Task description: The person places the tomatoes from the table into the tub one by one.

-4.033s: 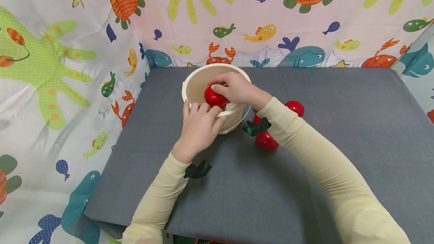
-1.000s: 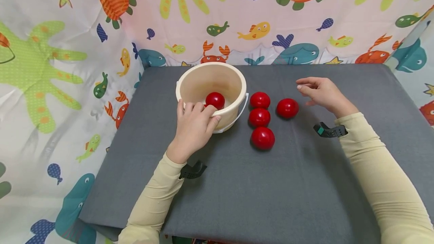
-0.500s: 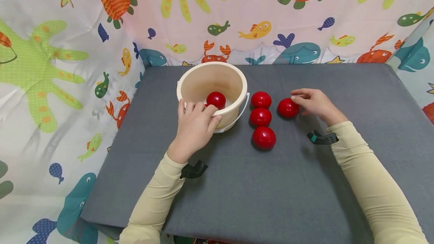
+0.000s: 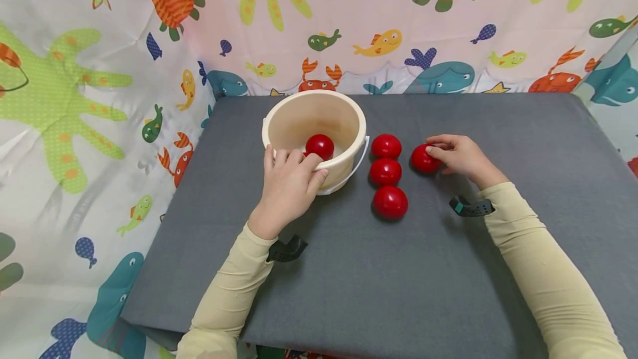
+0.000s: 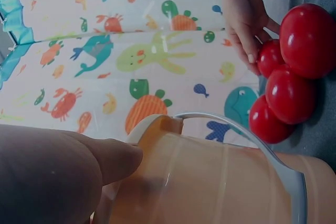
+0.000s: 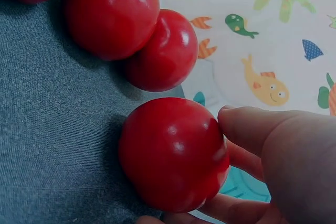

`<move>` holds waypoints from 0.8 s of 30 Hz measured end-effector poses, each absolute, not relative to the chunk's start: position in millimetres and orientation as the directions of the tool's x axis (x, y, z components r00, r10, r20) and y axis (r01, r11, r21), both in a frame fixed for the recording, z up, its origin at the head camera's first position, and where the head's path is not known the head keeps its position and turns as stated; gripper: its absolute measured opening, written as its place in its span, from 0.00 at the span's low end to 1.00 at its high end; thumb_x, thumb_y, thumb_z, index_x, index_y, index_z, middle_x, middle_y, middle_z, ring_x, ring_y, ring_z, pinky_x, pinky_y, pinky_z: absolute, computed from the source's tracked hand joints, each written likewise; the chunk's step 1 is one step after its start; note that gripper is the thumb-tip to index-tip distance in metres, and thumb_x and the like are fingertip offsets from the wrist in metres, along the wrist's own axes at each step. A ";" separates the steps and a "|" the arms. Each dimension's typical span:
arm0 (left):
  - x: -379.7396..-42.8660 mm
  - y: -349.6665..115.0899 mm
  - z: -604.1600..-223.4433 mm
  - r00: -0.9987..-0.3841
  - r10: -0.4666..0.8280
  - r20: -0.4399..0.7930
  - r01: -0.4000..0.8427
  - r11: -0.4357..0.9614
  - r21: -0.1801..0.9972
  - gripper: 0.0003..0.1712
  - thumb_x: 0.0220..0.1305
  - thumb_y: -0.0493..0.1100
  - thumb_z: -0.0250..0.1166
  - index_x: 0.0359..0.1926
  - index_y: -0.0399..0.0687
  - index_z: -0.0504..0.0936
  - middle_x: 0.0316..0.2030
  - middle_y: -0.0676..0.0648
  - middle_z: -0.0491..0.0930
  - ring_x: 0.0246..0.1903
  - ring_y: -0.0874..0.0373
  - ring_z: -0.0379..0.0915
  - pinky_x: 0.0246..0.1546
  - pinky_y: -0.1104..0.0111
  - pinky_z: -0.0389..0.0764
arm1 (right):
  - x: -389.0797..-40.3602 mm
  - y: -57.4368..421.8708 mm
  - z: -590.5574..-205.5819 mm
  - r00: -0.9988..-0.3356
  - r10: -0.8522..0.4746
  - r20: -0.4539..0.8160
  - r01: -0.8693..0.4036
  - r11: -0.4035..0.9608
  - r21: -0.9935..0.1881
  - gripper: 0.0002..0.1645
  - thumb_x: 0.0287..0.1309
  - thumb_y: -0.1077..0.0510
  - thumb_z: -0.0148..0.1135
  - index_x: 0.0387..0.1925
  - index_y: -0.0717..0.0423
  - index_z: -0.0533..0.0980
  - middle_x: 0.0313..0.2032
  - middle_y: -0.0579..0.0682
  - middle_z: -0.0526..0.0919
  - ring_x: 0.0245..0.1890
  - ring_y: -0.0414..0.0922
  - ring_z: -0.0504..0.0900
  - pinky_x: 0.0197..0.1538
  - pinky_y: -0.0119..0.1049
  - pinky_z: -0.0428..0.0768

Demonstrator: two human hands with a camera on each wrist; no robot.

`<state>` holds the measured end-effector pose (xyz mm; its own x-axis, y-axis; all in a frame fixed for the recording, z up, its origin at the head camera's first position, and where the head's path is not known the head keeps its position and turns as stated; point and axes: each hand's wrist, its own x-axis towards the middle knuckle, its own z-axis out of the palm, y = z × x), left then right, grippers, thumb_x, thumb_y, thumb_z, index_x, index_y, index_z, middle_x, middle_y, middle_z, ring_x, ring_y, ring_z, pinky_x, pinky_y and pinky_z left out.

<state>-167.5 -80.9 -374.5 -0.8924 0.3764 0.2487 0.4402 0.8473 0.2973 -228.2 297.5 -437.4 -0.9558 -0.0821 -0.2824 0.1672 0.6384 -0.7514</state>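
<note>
While the left hand [image 4: 286,184] grips the bucket [image 4: 339,172] at its near rim, fingertips over the edge and thumb outside, the right hand [image 4: 461,157] grasps the held ball [image 4: 423,159] to the bucket's right. The held ball rests on the table [image 4: 423,281], with the thumb against one side and fingers curled about its outer side, away from the bucket. Just right of the bucket stands a row of three balls [image 4: 385,172]; inside the bucket lies another ball [image 4: 319,147].
</note>
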 end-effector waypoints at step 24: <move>-168.2 -81.4 -375.0 -0.887 0.378 0.265 0.447 0.848 0.286 0.12 0.71 0.51 0.63 0.48 0.51 0.83 0.49 0.42 0.82 0.57 0.42 0.69 0.74 0.33 0.44 | -226.8 293.3 -436.8 -0.969 -0.069 -0.238 0.138 0.648 -0.749 0.33 0.74 0.46 0.56 0.70 0.61 0.68 0.61 0.69 0.74 0.41 0.47 0.83 0.39 0.32 0.87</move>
<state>-168.2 -81.4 -375.0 -0.8871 0.3781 0.2649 0.4468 0.8476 0.2863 -226.8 293.3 -436.8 -0.9687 -0.0692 -0.2383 0.1380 0.6478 -0.7492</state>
